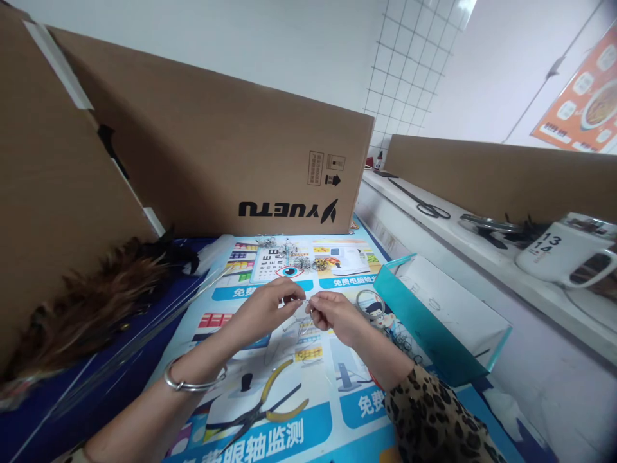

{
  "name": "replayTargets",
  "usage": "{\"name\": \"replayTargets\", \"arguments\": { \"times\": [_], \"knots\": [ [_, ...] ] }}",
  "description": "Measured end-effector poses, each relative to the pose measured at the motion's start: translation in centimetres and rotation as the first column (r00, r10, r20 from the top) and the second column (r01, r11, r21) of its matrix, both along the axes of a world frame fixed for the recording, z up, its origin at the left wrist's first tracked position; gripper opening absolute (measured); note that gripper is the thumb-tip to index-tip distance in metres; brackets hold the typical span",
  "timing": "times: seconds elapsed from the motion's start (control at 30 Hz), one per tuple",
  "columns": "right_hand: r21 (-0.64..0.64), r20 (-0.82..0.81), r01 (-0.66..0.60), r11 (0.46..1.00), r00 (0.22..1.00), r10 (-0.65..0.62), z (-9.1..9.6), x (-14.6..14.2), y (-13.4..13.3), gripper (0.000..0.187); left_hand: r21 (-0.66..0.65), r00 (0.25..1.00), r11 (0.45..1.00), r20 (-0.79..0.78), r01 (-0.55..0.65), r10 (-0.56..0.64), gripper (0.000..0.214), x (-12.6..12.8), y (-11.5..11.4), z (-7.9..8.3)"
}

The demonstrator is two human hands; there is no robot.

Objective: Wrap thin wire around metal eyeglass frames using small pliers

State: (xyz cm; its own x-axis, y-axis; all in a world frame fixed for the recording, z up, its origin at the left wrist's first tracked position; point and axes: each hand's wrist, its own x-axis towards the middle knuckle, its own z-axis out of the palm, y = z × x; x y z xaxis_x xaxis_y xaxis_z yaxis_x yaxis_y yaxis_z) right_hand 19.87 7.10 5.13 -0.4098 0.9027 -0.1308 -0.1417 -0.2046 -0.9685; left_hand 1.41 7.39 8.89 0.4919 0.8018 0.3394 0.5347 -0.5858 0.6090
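Note:
Over the middle of the printed sheet, my left hand (272, 305) and my right hand (337, 315) almost meet at the fingertips. Thumb and index finger of the left are pinched together; whatever lies between them is too small to make out. The right hand pinches a thin piece of metal wire (312, 314), whose end pokes out below the fingers. Nearer to me lie pliers with yellow handles (260, 408), their handles spread apart. To the right of the right hand rests a ring-shaped coil of wire (370, 303), with small dark loops (407, 344) beside it.
Small bundles of wire pieces (303, 262) lie beyond my hands. An open teal box (434, 328) with a few small pieces stands right. Brown feathers (96, 296) and long thin rods (159, 328) lie left. Cardboard (216, 141) walls the back. Scissors (427, 207) and a white mug (554, 251) occupy the ledge.

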Motion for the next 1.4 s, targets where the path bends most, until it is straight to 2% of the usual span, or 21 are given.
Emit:
{"name": "replayTargets", "arguments": {
  "times": [0.23, 0.43, 0.63, 0.9, 1.1, 1.27, 1.33, 1.4],
  "knots": [
    [-0.128, -0.075, -0.027, 0.991, 0.997, 0.017, -0.1, -0.2, -0.1, 0.028, 0.049, 0.995, 0.999, -0.099, 0.015, -0.010, 0.018, 0.0, -0.3, 0.1],
    [-0.205, -0.089, -0.040, 0.978, 0.996, 0.022, 0.0, -0.9, -0.4, 0.032, 0.051, 0.996, 0.998, -0.081, 0.034, -0.029, 0.018, 0.0, -0.2, 0.0],
    [-0.244, -0.084, -0.076, 0.967, 0.995, 0.057, -0.7, -1.1, -0.4, 0.029, 0.013, 0.998, 0.998, -0.045, 0.053, -0.053, 0.018, 0.2, 0.0, -0.2],
    [-0.105, -0.016, 0.082, 0.991, 0.996, -0.084, -1.7, -1.0, 0.1, 0.030, -0.027, 1.000, 0.999, -0.025, -0.020, 0.019, 0.015, -0.4, 0.5, -0.2],
    [-0.048, 0.021, 0.104, 0.993, 0.994, -0.103, -2.1, -1.1, 0.1, 0.028, -0.053, 1.000, 0.999, -0.022, -0.011, 0.010, 0.020, -0.5, 0.9, -0.6],
    [-0.017, 0.063, 0.123, 0.992, 0.991, -0.122, -1.9, -0.9, 0.1, 0.023, -0.012, 0.999, 0.999, -0.026, -0.034, 0.034, 0.020, -2.0, 1.2, 0.5],
    [0.129, 0.181, 0.105, 0.986, 0.975, -0.127, -1.6, -1.1, 0.0, 0.021, 0.017, 0.998, 0.998, -0.009, -0.065, 0.065, 0.020, -3.3, 1.3, 1.5],
    [0.248, 0.343, -0.032, 0.968, 0.937, -0.057, -1.1, -1.4, -0.6, 0.019, 0.049, 0.992, 0.991, 0.025, -0.126, 0.125, 0.020, -4.6, 1.3, 2.6]
  ]
}}
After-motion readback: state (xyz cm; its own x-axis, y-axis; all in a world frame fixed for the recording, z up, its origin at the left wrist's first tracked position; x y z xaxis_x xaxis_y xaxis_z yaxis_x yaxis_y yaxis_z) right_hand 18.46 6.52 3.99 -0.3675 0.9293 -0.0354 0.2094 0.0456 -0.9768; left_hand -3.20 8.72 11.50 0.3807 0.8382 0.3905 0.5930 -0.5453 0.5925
